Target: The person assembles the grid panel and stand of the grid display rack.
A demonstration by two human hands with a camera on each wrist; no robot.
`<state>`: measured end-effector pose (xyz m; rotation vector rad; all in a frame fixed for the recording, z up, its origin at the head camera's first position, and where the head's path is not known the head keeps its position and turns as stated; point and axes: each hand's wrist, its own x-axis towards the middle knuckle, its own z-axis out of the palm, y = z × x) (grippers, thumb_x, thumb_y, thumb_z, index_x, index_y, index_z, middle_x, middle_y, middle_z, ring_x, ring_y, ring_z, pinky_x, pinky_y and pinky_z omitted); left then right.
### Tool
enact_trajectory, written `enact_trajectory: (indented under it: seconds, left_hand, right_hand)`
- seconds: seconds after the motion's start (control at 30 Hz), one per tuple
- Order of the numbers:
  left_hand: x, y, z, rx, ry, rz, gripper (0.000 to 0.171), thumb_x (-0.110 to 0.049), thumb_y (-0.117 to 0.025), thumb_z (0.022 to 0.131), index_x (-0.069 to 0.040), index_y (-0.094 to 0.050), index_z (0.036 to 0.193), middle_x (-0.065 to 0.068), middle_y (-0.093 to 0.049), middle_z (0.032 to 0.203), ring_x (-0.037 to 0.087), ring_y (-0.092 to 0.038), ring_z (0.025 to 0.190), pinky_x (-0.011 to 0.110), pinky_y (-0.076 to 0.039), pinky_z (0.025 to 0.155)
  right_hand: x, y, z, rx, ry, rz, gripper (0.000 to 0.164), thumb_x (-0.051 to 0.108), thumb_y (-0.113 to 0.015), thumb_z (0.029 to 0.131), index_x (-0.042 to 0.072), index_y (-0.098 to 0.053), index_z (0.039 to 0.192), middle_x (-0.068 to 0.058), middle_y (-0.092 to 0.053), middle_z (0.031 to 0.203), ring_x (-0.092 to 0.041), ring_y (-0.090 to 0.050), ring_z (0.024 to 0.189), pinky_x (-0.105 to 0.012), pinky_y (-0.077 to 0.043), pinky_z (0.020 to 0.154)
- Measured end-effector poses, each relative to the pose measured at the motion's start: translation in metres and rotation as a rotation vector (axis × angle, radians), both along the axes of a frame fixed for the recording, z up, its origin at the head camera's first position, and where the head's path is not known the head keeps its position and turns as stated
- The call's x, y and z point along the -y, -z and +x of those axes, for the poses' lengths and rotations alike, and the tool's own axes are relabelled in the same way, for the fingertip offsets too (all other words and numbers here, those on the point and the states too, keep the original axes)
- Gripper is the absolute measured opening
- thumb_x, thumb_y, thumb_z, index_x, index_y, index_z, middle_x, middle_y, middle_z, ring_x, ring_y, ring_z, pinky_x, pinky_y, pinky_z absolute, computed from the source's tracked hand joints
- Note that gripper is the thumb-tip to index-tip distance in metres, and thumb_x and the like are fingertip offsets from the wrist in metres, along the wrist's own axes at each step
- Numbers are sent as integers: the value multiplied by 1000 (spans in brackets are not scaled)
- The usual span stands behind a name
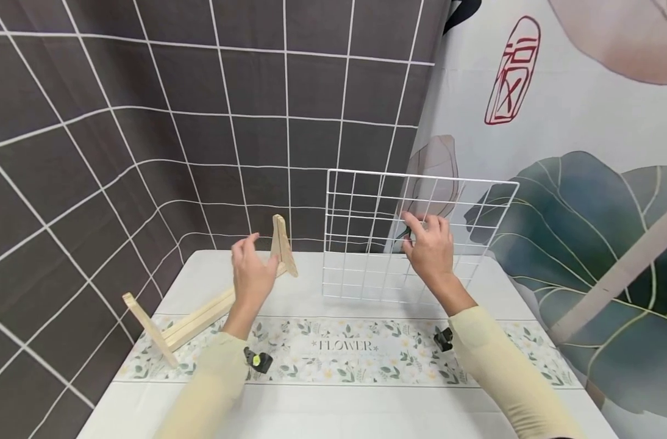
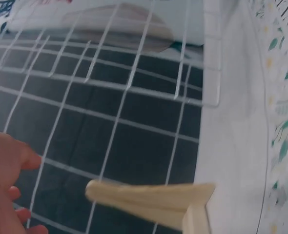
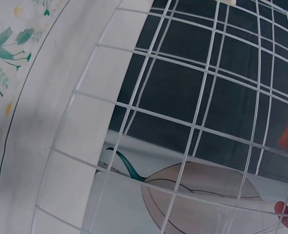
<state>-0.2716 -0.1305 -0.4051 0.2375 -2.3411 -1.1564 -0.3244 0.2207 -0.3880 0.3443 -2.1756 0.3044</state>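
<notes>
Two hands are out over the table (image 1: 311, 408), and only one of them has hold of anything. The right hand (image 1: 433, 251), right of centre in the frame, has its fingers curled on the wires of the white wire grid (image 1: 375, 217), pinching it near the middle of its right half. That panel stands roughly upright, its long side running left to right across the picture; whether its lower edge touches the tabletop I can't tell. Over at centre left, the left hand (image 1: 252, 277) hangs with thumb and fingers spread, gripping nothing, and here's the relation that counts: the far upright (image 1: 282, 244) of the wooden stand sits just right of those fingers, between them and the grid. The left wrist view shows a gap between hand and wood. The stand's long crossbar (image 1: 202, 317) slants from lower left toward the centre, passing beneath the left forearm, with the near upright (image 1: 149, 329) at lower left. Left hand is clearly nearer the wood; the right, well apart from it.
</notes>
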Motion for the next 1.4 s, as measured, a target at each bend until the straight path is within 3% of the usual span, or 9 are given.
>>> enact_trajectory:
  seconds: [0.13,0.3,0.43,0.63,0.77,0.83,1.03,1.17,1.4]
  left_hand:
    - [27,-5,15,25,-49,14,67,-18,-69,90,-8,-42,150,22,-35,152,44,-37,141,58,-38,113]
    - [63,-11,38,30,-153,58,64,-16,-67,89,-6,-44,149,25,-34,152,46,-32,142,60,-33,116]
    - [87,-11,51,-13,-248,74,62,-12,-65,89,-4,-46,147,26,-34,150,47,-30,141,60,-31,115]
    - [114,-9,64,-85,-373,9,57,-10,-65,86,-1,-51,142,27,-40,144,48,-29,138,58,-24,116]
    - [131,-9,71,-16,-414,20,64,-10,-64,87,-1,-45,147,29,-34,148,50,-21,141,60,-14,121]
    - [139,-9,75,60,-413,51,69,-11,-64,88,-1,-38,152,29,-27,152,52,-18,143,62,-12,121]
    - [160,-3,82,299,-354,156,81,-16,-57,94,-1,-13,160,32,-9,160,59,-22,144,66,-23,119]
    - [168,5,84,345,-343,159,80,-13,-54,94,2,-11,160,40,-14,157,58,-22,146,65,-24,120]
    - [179,14,88,377,-371,137,69,-10,-52,93,8,-25,154,42,-32,148,61,-29,140,66,-28,116]
  right_hand:
    - [-1,0,1,20,1,-7,55,5,-76,82,20,-63,133,-20,-59,120,-44,-52,114,-59,-50,87]
    - [-3,1,1,25,-2,-17,55,6,-79,81,19,-63,132,-21,-60,120,-44,-52,115,-58,-49,89]
    - [-5,1,2,35,3,-14,55,8,-79,82,19,-63,133,-22,-60,121,-44,-52,116,-58,-49,91]
    - [-8,2,2,55,12,-15,53,8,-78,84,19,-62,133,-21,-58,122,-44,-51,118,-59,-48,92]
    - [-10,3,1,61,8,-21,53,8,-78,84,19,-62,133,-22,-58,122,-44,-50,117,-59,-48,91]
    - [-10,3,1,58,8,-23,54,8,-78,83,19,-62,134,-22,-59,122,-44,-50,117,-59,-48,92]
    - [-11,1,1,57,11,-23,56,6,-78,82,18,-61,134,-22,-59,122,-44,-51,117,-59,-47,93]
    - [-12,0,1,64,12,-23,57,6,-79,82,18,-61,134,-23,-58,122,-45,-51,117,-60,-47,93]
    - [-12,-2,1,76,22,-21,56,7,-78,82,18,-62,134,-22,-58,123,-44,-50,118,-59,-47,95]
